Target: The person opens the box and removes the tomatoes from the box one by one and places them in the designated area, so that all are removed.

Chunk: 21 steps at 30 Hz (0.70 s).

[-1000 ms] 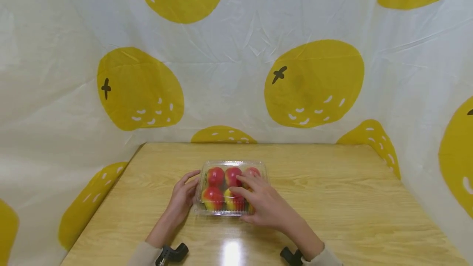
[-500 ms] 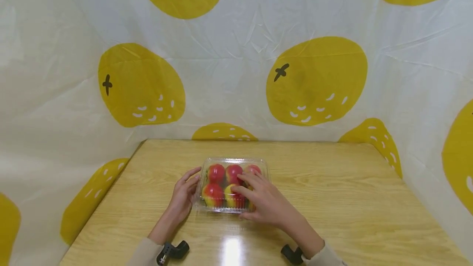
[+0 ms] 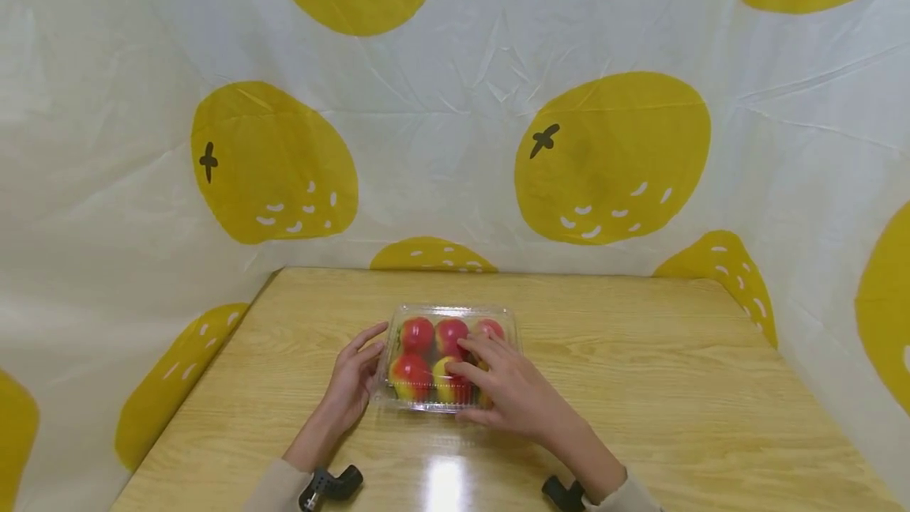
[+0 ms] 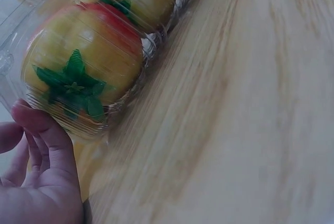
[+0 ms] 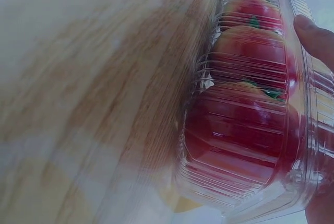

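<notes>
A clear plastic clamshell container (image 3: 419, 405) stands on the table with its lid down. Through it show several red-and-yellow fruits (image 3: 416, 334) with green leafy caps, set in two rows. My left hand (image 3: 348, 382) is at the container's left side, thumb and fingers relaxed, and in the left wrist view fingertips (image 4: 26, 113) are right at its ribbed corner. My right hand (image 3: 515, 393) lies over the right part of the lid with its fingers spread, covering some of the fruits. Its thumb (image 5: 313, 36) is at the container's rim in the right wrist view.
The wooden table (image 3: 640, 354) reaches back to a pale curtain (image 3: 441, 164) printed with big yellow fruits, which also hangs along both sides. A dark wrist mount (image 3: 337, 486) sits at the left sleeve and another mount (image 3: 562, 492) at the right one.
The head view has shifted slightly. Both hands keep their places at the container, and the container and fruits stay as they were.
</notes>
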Each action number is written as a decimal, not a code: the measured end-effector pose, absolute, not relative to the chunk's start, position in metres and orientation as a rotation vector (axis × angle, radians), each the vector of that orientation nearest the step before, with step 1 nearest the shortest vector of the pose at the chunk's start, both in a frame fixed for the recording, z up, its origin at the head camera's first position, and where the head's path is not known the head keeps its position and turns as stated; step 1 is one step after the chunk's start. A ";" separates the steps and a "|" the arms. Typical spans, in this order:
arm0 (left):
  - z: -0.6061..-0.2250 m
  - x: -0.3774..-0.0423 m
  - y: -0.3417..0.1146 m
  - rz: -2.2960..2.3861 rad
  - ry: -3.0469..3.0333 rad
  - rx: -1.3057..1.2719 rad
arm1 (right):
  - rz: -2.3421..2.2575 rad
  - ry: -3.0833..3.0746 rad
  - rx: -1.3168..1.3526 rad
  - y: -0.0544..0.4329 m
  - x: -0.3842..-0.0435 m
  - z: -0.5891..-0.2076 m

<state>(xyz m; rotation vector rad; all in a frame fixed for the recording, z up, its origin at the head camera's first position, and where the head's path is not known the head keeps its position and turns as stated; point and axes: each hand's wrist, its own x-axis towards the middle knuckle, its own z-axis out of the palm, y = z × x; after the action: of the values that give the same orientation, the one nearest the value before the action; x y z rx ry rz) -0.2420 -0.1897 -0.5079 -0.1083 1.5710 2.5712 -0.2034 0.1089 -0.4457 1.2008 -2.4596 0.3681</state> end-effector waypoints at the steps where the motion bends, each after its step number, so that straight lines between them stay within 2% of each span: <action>1: -0.508 -0.243 -0.189 2.569 1.567 -0.107 | 0.362 -2.458 1.199 0.109 -0.203 -0.446; 15: -0.508 -0.240 -0.199 2.516 1.490 -0.056 | 0.360 -2.449 1.179 0.106 -0.203 -0.450; 21: -0.509 -0.241 -0.207 2.462 1.408 0.085 | 0.368 -2.437 1.172 0.105 -0.203 -0.451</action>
<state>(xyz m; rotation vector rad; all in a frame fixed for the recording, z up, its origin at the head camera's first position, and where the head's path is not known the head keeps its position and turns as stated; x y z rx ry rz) -0.2408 -0.2069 -0.5092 0.0855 1.4082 2.4616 -0.2025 0.1054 -0.4514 1.1725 -2.4374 0.3679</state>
